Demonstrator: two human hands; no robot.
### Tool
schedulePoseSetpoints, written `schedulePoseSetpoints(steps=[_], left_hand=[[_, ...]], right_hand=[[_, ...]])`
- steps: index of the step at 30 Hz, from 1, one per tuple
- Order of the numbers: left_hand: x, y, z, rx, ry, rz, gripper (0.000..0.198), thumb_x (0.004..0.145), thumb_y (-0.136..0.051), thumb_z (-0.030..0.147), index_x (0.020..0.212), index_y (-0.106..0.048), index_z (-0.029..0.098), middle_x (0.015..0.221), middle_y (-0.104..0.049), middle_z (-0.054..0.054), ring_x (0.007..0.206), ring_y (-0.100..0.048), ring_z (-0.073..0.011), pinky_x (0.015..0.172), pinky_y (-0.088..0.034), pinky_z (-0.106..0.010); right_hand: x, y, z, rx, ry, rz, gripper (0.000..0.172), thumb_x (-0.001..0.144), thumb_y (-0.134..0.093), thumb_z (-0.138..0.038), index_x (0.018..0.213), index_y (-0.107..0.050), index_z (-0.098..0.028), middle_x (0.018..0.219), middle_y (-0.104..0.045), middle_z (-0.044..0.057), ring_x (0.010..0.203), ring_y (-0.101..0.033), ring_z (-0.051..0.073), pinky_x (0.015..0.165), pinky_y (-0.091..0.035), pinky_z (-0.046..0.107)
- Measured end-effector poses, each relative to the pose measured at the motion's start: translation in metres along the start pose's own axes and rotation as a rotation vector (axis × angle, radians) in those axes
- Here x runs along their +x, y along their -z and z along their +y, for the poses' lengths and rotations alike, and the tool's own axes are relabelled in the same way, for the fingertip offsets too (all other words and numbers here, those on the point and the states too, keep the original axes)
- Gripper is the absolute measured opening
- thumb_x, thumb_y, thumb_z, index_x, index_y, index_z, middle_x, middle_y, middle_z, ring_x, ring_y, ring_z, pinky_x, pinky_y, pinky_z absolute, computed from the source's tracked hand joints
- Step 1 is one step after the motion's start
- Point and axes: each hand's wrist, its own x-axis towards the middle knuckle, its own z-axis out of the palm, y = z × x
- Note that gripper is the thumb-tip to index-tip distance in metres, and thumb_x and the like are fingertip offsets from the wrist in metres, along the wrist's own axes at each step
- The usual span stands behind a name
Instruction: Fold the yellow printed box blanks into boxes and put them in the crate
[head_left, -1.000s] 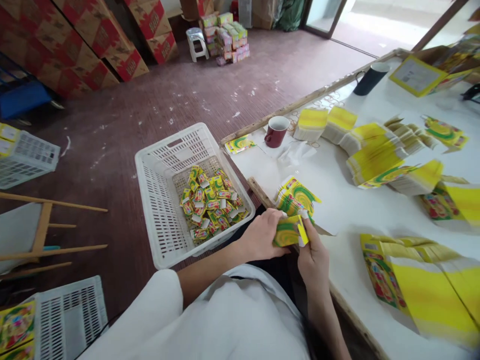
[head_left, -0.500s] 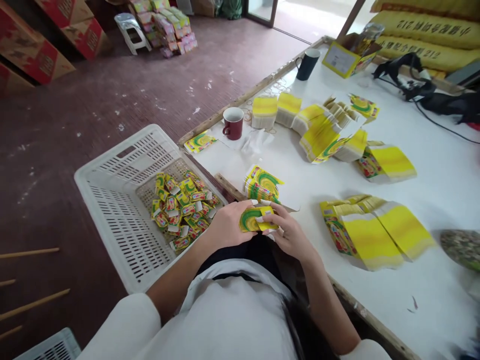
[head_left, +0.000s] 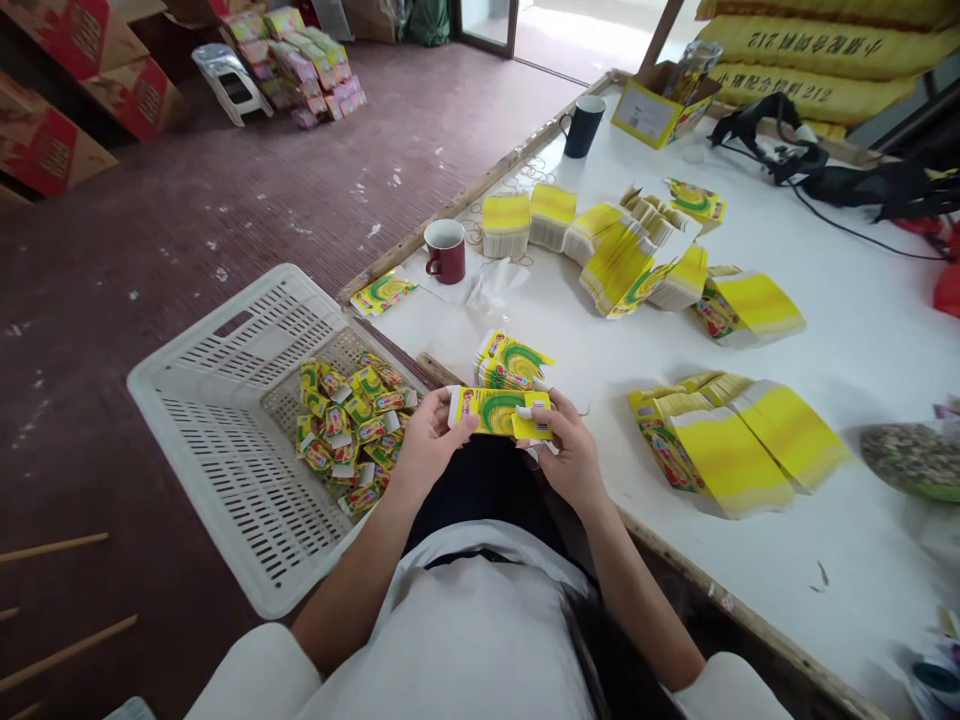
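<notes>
At far left, cases (head_left: 142, 100), printed red, stand on the floor. Beside them: a stool (head_left: 232, 85), then a pile of packs (head_left: 307, 60). Nearer, on the left of the seated person, a white crate (head_left: 279, 330) holds a heap of small boxes (head_left: 352, 420), formed up, several with white flaps showing.

Centre: left hand (head_left: 427, 440) clamped on the left end of a yellow-green carton (head_left: 491, 412), thumb on the face, fingers behind. Carton is held level above the lap, just off the worktop (head_left: 847, 320) edge. Right hand (head_left: 566, 450) closed on the right end, one fingertip over the barcode flap (head_left: 534, 420). Whether the carton is flat or part opened: cannot tell.

Step in hand (judged): working the carton's right end, flap being folded or tucked. Next move seems to call for a steady left hold and light right fingertip pressure, so the card does not crease.

Just beyond the hands, a fanned stack (head_left: 514, 360) of like cartons. Behind it, tissue (head_left: 499, 285) and a red mug (head_left: 448, 255).

Rightward: upright bundles (head_left: 506, 225), a dark mug (head_left: 583, 127) further back, then a large bundle (head_left: 727, 450) nearer. Far right, a mound of grainy stuff (head_left: 911, 455), nature unclear.
</notes>
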Motion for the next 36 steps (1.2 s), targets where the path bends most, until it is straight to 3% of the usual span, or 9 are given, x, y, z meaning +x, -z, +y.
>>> schedulePoseSetpoints(steps=[3,9,17,24,26,30,36], left_hand=[[0.000,-0.003,0.003,-0.064,0.027,0.009,0.049,0.066,-0.088,0.033,0.106,-0.063,0.019,0.090,-0.076,-0.003,0.073,-0.070,-0.0150,0.060,-0.052,-0.022],[0.000,-0.007,-0.003,-0.150,0.074,-0.032,0.056,0.063,-0.089,0.038,0.105,-0.058,0.018,0.081,-0.077,0.000,0.073,-0.073,-0.0167,0.074,-0.058,-0.029],[-0.002,-0.012,-0.004,-0.193,0.050,0.030,0.064,0.064,-0.090,0.032,0.115,-0.053,0.021,0.082,-0.076,0.001,0.074,-0.074,-0.0175,0.075,-0.059,-0.030],[-0.004,-0.013,-0.012,-0.229,0.082,0.013,0.067,0.063,-0.091,0.033,0.117,-0.055,0.020,0.087,-0.075,0.000,0.077,-0.073,-0.0167,0.078,-0.057,-0.030],[-0.007,-0.017,-0.014,-0.209,0.095,-0.005,0.062,0.065,-0.089,0.035,0.115,-0.056,0.020,0.092,-0.075,-0.001,0.080,-0.071,-0.0156,0.076,-0.056,-0.027],[-0.016,-0.024,-0.017,-0.156,0.110,0.011,0.054,0.069,-0.087,0.039,0.112,-0.058,0.021,0.091,-0.072,-0.001,0.077,-0.068,-0.0141,0.064,-0.051,-0.022],[-0.019,-0.024,-0.016,-0.109,0.091,-0.005,0.050,0.074,-0.082,0.041,0.113,-0.057,0.021,0.099,-0.072,-0.001,0.084,-0.067,-0.0148,0.067,-0.049,-0.023]], right_hand=[[0.001,0.004,0.000,-0.088,0.067,-0.056,0.019,0.090,-0.066,-0.024,0.107,-0.071,-0.028,0.136,-0.057,0.012,0.119,-0.065,0.028,0.089,-0.060,0.041],[0.008,0.019,-0.003,-0.062,0.108,-0.233,0.014,0.089,-0.066,-0.018,0.099,-0.072,-0.027,0.139,-0.052,0.012,0.112,-0.067,0.026,0.091,-0.059,0.043],[0.007,0.008,0.001,-0.069,0.091,-0.146,0.021,0.091,-0.067,-0.029,0.112,-0.067,-0.026,0.131,-0.051,0.015,0.111,-0.064,0.028,0.085,-0.060,0.043],[0.010,0.014,-0.002,-0.073,0.164,-0.223,0.011,0.095,-0.062,-0.029,0.105,-0.065,-0.025,0.136,-0.049,0.015,0.124,-0.058,0.030,0.095,-0.056,0.046],[0.011,0.013,-0.004,-0.067,0.168,-0.202,0.017,0.095,-0.060,-0.028,0.112,-0.059,-0.025,0.135,-0.048,0.017,0.133,-0.050,0.032,0.098,-0.055,0.048],[0.013,0.009,-0.007,-0.003,0.173,-0.172,0.049,0.096,-0.059,-0.036,0.139,-0.038,-0.026,0.141,-0.043,0.018,0.140,-0.042,0.033,0.110,-0.047,0.055],[0.016,0.009,-0.009,0.021,0.129,-0.222,0.051,0.099,-0.051,-0.028,0.146,-0.031,-0.025,0.146,-0.043,0.019,0.144,-0.040,0.031,0.116,-0.042,0.055]])
